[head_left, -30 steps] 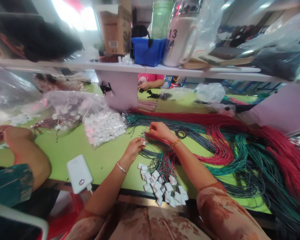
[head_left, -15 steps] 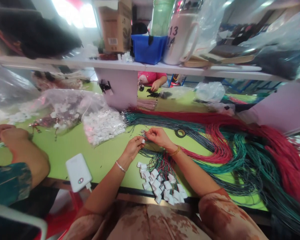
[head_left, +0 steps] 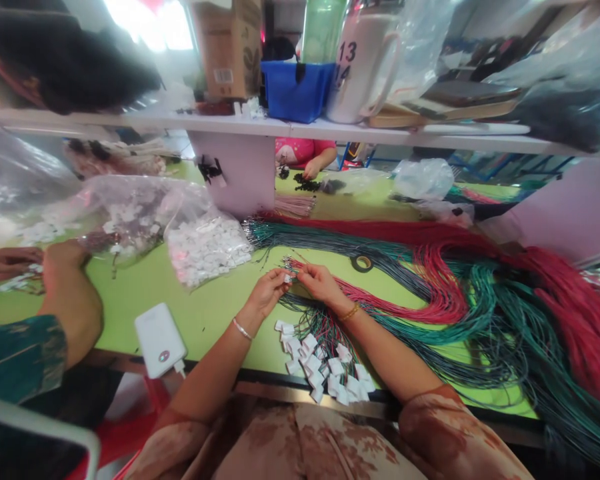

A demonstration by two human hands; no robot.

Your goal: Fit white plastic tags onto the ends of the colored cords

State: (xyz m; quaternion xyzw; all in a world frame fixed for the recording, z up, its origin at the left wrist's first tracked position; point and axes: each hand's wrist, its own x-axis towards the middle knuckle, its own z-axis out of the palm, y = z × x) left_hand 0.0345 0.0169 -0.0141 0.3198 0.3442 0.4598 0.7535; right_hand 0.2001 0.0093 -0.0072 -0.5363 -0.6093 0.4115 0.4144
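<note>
A small white connector sits pinched at the fingertips of the left hand, whose fingers are narrowed on it. Just right of it, the right hand has its fingers drawn narrowly together; whether a wire lies between them is too small to tell. Red wires run off to the right from just beyond these fingers, with green wires farther right. Nearer the body than both hands lies a heap of white connectors on wires, at the worktop edge. Beyond the right fingers is a tape roll. Left of the left fingers and farther out rests a clear bag of white pieces; left and nearer, a white power bank. Well left is a co-worker's arm. Far beyond the fingers, a shelf carries a blue bin and a white mug.
</note>
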